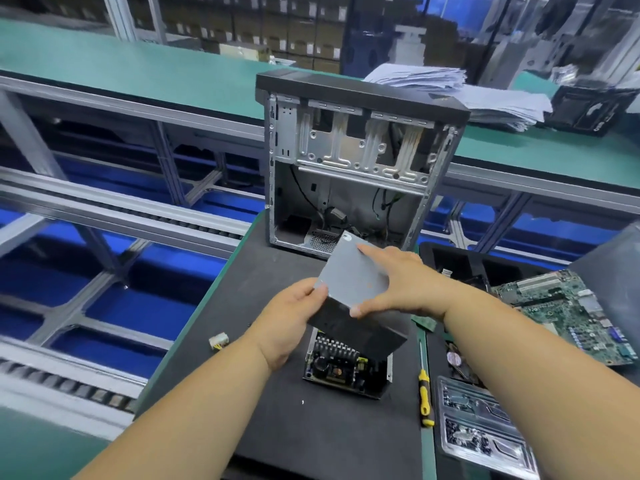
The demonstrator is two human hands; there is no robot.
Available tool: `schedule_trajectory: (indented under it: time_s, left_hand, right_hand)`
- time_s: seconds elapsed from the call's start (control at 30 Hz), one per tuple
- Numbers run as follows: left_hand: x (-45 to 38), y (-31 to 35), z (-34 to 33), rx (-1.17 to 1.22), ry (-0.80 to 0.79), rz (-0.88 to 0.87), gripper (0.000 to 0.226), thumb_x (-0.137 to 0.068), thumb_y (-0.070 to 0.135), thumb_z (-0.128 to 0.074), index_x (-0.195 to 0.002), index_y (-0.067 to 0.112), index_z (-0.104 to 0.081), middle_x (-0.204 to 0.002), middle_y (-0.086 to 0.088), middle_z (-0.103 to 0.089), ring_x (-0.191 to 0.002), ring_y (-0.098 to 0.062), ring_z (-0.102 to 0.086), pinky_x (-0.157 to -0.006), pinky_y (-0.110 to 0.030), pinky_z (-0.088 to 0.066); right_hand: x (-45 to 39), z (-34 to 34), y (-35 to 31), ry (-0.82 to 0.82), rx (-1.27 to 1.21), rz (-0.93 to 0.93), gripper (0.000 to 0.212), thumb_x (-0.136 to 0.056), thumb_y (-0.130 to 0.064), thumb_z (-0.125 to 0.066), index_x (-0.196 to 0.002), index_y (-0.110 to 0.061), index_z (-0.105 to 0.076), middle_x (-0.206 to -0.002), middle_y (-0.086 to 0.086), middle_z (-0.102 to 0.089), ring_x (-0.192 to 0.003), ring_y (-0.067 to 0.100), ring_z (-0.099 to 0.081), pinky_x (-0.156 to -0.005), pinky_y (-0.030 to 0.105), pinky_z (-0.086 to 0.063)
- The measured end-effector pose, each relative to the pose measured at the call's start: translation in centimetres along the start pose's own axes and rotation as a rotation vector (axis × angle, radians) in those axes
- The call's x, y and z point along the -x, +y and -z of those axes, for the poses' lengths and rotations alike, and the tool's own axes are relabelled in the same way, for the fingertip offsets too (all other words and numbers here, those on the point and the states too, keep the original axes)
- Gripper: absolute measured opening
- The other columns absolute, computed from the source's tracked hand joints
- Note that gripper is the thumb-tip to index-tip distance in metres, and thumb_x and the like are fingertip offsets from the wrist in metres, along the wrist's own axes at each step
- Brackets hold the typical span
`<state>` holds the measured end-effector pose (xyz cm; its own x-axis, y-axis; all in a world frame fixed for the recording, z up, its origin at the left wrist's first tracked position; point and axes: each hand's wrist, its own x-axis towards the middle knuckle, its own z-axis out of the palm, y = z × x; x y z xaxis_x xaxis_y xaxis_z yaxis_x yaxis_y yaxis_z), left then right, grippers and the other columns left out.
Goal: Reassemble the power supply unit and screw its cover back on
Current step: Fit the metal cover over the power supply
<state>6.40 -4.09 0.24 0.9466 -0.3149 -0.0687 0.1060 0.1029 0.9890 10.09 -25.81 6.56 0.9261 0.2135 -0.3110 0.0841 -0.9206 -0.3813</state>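
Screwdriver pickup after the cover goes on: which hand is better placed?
Probably the right hand: the screwdriver lies on its side of the power supply unit. Both hands hold the cover.

cover (353,277): matt grey sheet metal, black inner face
bench mat (277,417): dull black, slightly rough
computer case (346,157): bare silvery metal
screwdriver (425,398): glossy yellow-black plastic handle

I'm seeing the cover (353,275) sitting above the power supply unit (346,367) on the mat (294,427), the computer case (356,161) standing behind, the screwdriver (425,393) lying right, the motherboard (568,306) lying farther right
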Motion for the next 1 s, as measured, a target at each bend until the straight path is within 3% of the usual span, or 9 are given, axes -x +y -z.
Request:
schedule_trajectory:
  time_s: [0.07, 0.13, 0.2, 0.33, 0.47, 0.53, 0.63, 0.77, 1.0]
  left_hand:
    - [-0.3, 0.0, -0.1, 0.111, 0.075, 0.024, 0.03, -0.104, 0.023, -0.044, -0.108, 0.014, -0.072, -0.116, -0.008, -0.072, -0.109, -0.015, -0.063, -0.103, -0.035, -0.045]
    - [-0.5, 0.0, 0.2, 0.203, 0.102, 0.043, 0.033, -0.104, 0.022, -0.04, -0.118, 0.006, -0.066, -0.122, -0.013, -0.068, -0.117, -0.019, -0.061, -0.112, -0.042, -0.037]
    - [-0.4, 0.0, 0.2, 0.286, 0.113, 0.054, 0.036, -0.104, 0.021, -0.037, -0.125, 0.004, -0.061, -0.125, -0.011, -0.067, -0.123, -0.022, -0.059, -0.112, -0.041, -0.038]
    - [-0.1, 0.1, -0.4, 0.395, 0.104, 0.061, 0.041, -0.106, 0.021, -0.032, -0.134, 0.003, -0.055, -0.132, -0.014, -0.062, -0.128, -0.025, -0.055, -0.111, -0.045, -0.038]
    - [0.4, -0.2, -0.9, 0.374, 0.086, 0.062, 0.042, -0.106, 0.023, -0.03, -0.134, 0.004, -0.055, -0.132, -0.014, -0.063, -0.127, -0.026, -0.056, -0.109, -0.046, -0.04]
    - [0.7, -0.4, -0.9, 0.334, 0.07, 0.059, 0.042, -0.106, 0.025, -0.029, -0.134, 0.007, -0.056, -0.132, -0.011, -0.063, -0.127, -0.024, -0.056, -0.105, -0.044, -0.042]
    - [1.3, -0.7, -0.4, 0.11, 0.064, 0.063, 0.037, -0.103, 0.035, -0.04, -0.131, 0.021, -0.059, -0.13, -0.002, -0.065, -0.127, -0.018, -0.055, -0.108, -0.04, -0.039]
    - [2.6, -0.6, 1.3, -0.506, -0.029, 0.164, 0.048, -0.073, 0.055, -0.069, -0.115, 0.063, -0.047, -0.118, 0.024, -0.064, -0.108, 0.002, -0.059, -0.097, -0.028, -0.045]
    - [2.9, -1.2, 1.2, -0.957, -0.005, 0.093, 0.051, -0.089, 0.021, -0.065, -0.129, 0.042, -0.04, -0.106, 0.012, -0.063, -0.092, -0.008, -0.06, -0.086, -0.031, -0.05]
  right_hand:
    - [-0.4, 0.5, 0.9, 0.08, -0.286, -0.044, 0.096, -0.068, -0.08, -0.056, -0.151, -0.046, -0.02, -0.158, -0.01, -0.026, -0.147, 0.021, -0.017, -0.116, 0.048, -0.026]
    - [-0.8, 0.8, 2.4, 0.247, -0.643, -0.111, 0.056, -0.096, -0.045, -0.046, -0.15, -0.04, -0.031, -0.155, -0.005, -0.035, -0.136, 0.017, -0.037, -0.11, 0.041, -0.032]
    - [-0.6, 0.6, 4.3, 0.386, -0.693, -0.2, 0.047, -0.099, -0.022, -0.038, -0.144, -0.032, -0.043, -0.142, -0.001, -0.049, -0.105, 0.012, -0.052, -0.088, 0.031, -0.038]
    - [-0.4, -1.5, 6.3, 0.343, -0.489, -0.22, 0.028, -0.089, -0.016, -0.056, -0.115, -0.02, -0.064, -0.1, -0.001, -0.066, -0.061, 0.008, -0.05, -0.048, 0.017, -0.04]
    - [-1.3, -2.9, 6.3, 0.358, -0.383, -0.194, 0.007, -0.087, -0.02, -0.066, -0.093, -0.017, -0.068, -0.094, 0.003, -0.071, -0.084, 0.022, -0.065, -0.075, 0.033, -0.054]
    - [-1.5, -3.2, 6.5, 0.401, -0.384, -0.185, 0.008, -0.088, -0.017, -0.064, -0.082, -0.023, -0.068, -0.087, -0.001, -0.071, -0.086, 0.023, -0.065, -0.076, 0.034, -0.051]
    - [-2.0, -3.7, 6.8, 0.429, -0.379, -0.176, 0.012, -0.087, -0.015, -0.061, -0.083, -0.017, -0.072, -0.087, 0.002, -0.074, -0.086, 0.026, -0.065, -0.076, 0.033, -0.049]
    - [-2.7, -4.4, 7.0, 0.452, -0.382, -0.195, 0.02, -0.087, -0.009, -0.056, -0.091, -0.011, -0.075, -0.09, 0.009, -0.075, -0.087, 0.029, -0.065, -0.078, 0.035, -0.049]
    - [-3.6, -5.6, 7.4, 0.442, -0.33, -0.173, 0.025, -0.089, -0.007, -0.054, -0.098, -0.014, -0.077, -0.096, 0.008, -0.075, -0.087, 0.029, -0.064, -0.073, 0.037, -0.052]
